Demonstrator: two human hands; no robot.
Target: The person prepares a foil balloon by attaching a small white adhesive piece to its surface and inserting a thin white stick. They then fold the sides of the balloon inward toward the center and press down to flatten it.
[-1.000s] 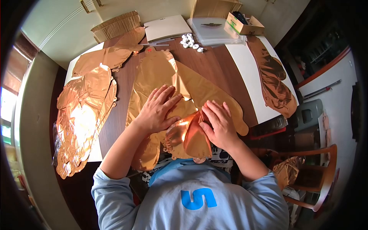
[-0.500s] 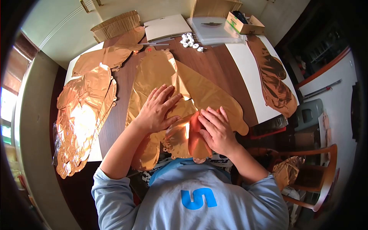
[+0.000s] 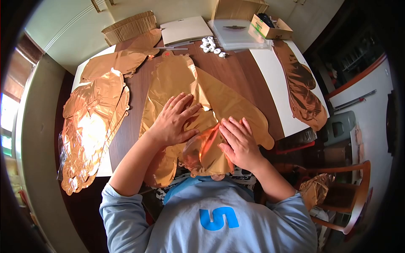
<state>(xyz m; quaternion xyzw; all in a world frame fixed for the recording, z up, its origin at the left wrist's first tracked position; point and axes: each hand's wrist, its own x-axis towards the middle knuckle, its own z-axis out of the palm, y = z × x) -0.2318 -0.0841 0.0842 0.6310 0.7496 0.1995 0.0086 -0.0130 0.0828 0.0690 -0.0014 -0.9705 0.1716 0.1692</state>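
Observation:
A large flat copper-gold foil balloon (image 3: 232, 103) lies in front of me, its near part hanging at the table's front edge by my body. My left hand (image 3: 175, 120) rests on its middle, palm down with fingers spread. On the right, my right hand (image 3: 238, 141) lies on the foil with fingers stretched out and the thumb a little apart. Between the two hands the foil is creased and shiny, with a reddish reflection near my right fingertips. Neither hand grips anything; the foil under the palms is hidden.
More copper foil balloons (image 3: 95, 109) lie piled at the left, and another foil balloon (image 3: 299, 88) is at the right on a white board (image 3: 268, 80). Farther back are white ribbon rolls (image 3: 209, 45), clear plastic sleeves (image 3: 236, 36) and a small cardboard box (image 3: 272, 29). A wooden chair (image 3: 363, 189) stands at right.
The foil near my right hand has flattened, and its reddish fold has narrowed. My right hand has shifted very slightly; my left hand stays in place.

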